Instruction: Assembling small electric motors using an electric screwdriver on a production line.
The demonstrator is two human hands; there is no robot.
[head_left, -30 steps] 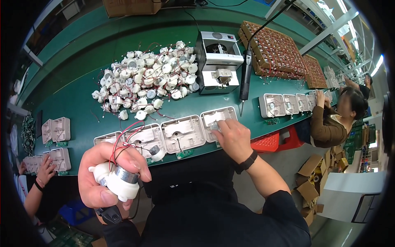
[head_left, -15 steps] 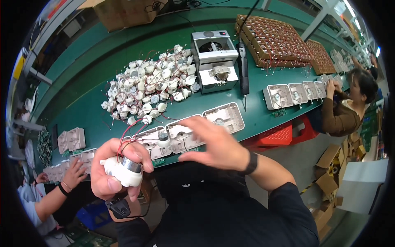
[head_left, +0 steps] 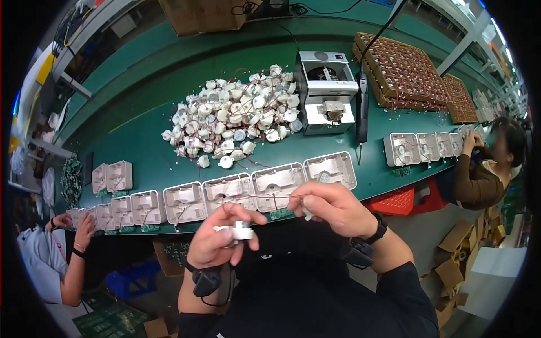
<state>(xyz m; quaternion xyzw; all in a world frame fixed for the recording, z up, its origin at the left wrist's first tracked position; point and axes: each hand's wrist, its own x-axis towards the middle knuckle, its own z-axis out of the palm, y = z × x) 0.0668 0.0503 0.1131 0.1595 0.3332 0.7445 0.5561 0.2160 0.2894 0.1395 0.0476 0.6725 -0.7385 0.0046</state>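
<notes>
My left hand [head_left: 217,239] is closed around a small motor [head_left: 241,231] with a white plastic housing and a silver metal can. My right hand [head_left: 341,214] pinches thin dark red wires [head_left: 270,196], which stretch level toward my left hand. A small white piece [head_left: 306,209] shows under the right fingertips; its kind is hard to make out. Just beyond both hands stands a row of light grey plastic housings [head_left: 227,188], open side up. One at the right end of the row [head_left: 329,169] has a round part inside.
A big heap of white motors with wires [head_left: 231,115] lies behind the housings. Right of it stand a grey machine [head_left: 328,84] and a hanging electric screwdriver [head_left: 362,110]. Brown trays of wired parts [head_left: 397,67] sit farther back. Co-workers' hands [head_left: 84,228] work at both sides.
My right hand, open and apart before, has closed on the wires. My left hand has turned and moved right with the motor. The wires are now drawn out between them. The view has shifted.
</notes>
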